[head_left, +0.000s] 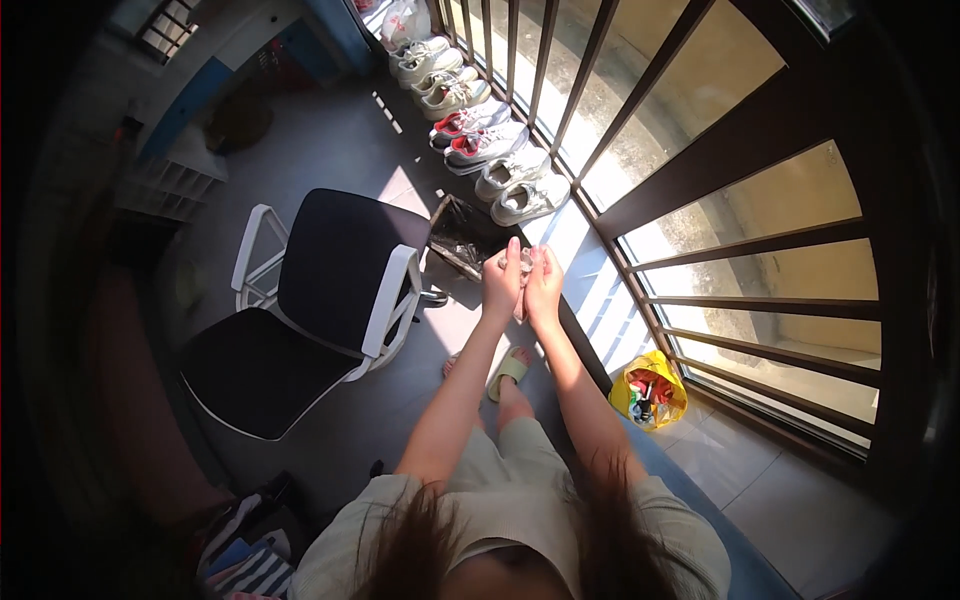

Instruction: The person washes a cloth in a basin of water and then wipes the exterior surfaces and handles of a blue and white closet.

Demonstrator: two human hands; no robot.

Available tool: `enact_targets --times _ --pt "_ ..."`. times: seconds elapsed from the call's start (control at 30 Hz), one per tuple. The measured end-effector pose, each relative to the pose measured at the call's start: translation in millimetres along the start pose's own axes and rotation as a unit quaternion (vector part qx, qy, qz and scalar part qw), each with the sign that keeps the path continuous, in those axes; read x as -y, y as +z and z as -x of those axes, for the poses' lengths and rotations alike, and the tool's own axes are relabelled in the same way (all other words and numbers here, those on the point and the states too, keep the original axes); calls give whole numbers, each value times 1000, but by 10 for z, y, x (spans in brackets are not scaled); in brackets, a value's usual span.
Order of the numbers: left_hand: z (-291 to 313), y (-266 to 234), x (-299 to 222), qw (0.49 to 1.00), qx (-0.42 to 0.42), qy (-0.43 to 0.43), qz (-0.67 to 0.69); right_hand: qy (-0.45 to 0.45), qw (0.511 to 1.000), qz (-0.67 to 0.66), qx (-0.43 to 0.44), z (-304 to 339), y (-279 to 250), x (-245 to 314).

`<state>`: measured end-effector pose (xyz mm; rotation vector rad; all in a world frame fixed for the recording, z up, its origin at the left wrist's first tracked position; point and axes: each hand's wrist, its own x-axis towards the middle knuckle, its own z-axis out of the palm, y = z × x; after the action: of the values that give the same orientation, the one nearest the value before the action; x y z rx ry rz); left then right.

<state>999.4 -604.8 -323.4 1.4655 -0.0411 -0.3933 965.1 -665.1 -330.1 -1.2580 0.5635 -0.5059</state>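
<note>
My left hand point(502, 283) and my right hand point(543, 283) are held close together in front of me, with both arms stretched forward. The fingers of both are bent around a small pale, crumpled-looking thing point(526, 262), too small and too covered to name. Just beyond and to the left of my hands stands a dark bin point(455, 240) lined with a black plastic bag. My hands are by its near right corner, and I cannot tell how high above it they are.
A black chair with white armrests point(340, 260) stands to the left. Several pairs of white shoes point(525, 200) line the ledge along the barred window point(740, 300). A yellow plastic bag point(650, 390) full of small items sits at the right. Striped cloth point(260, 572) lies at the lower left.
</note>
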Motion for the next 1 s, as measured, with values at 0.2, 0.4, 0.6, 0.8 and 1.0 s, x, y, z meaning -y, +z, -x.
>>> enact_targets --times 0.2,0.4,0.6,0.8,1.0 --pt "461 -772 -778 984 -171 27 -53 -36 992 -29 121 610 894 520" --pt "1242 -1675 -1539 949 -281 135 -52 -70 960 -56 266 1476 1783 864" --pt "2252 -2831 -2089 925 -328 191 -25 -30 940 -74 332 2555 2702 932" --pt "3280 -4009 -2248 909 -332 199 153 -18 917 -56 394 3561 3345 822" --pt "3841 -4930 -2168 886 -400 111 207 -12 889 -30 456 4110 3927 645"
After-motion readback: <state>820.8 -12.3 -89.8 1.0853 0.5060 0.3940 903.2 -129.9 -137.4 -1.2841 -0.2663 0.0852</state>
